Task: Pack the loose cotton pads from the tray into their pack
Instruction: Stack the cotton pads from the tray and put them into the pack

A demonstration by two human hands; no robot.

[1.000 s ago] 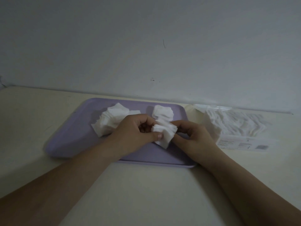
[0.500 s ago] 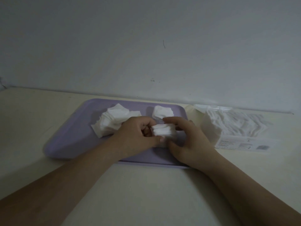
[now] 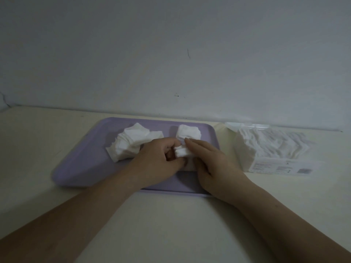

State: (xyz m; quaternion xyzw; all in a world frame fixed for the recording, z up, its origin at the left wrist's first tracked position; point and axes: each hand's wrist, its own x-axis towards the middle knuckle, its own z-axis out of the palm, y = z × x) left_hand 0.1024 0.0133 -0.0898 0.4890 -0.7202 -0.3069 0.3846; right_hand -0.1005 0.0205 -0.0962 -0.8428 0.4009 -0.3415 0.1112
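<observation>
Both hands, left hand and right hand, grasp a small stack of cotton pads in their fingers above the purple tray.

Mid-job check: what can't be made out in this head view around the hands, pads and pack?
Head view only.
Held stack of pads: pad count and underside hidden by left hand and right hand.
Pack: its opening is not discernible in dim light.
Pack label: print too small, blurred.
</observation>
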